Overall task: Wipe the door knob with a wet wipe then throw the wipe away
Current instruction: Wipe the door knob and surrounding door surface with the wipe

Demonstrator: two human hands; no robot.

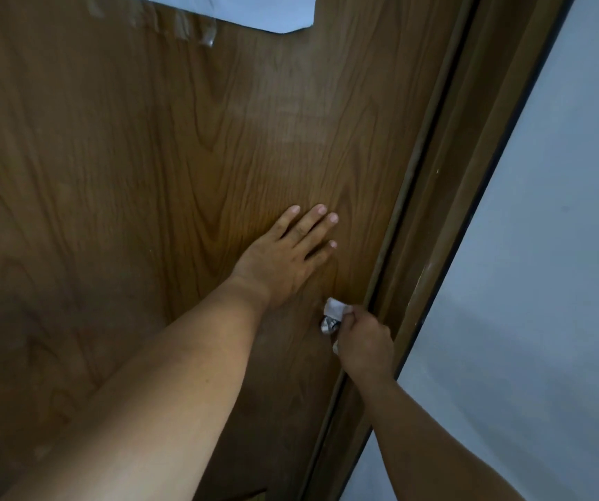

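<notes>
A brown wood-grain door (182,157) fills most of the view. Its silver door knob (327,326) sits near the door's right edge, mostly covered. My right hand (364,341) is closed around a white wet wipe (334,307) and presses it against the knob; a corner of the wipe sticks out above my fingers. My left hand (287,254) lies flat on the door just above and left of the knob, fingers spread, holding nothing.
The brown door frame (446,211) runs diagonally to the right of the door. A pale grey wall (550,247) lies beyond it. A white sheet (254,10) with strips of clear tape hangs at the top of the door.
</notes>
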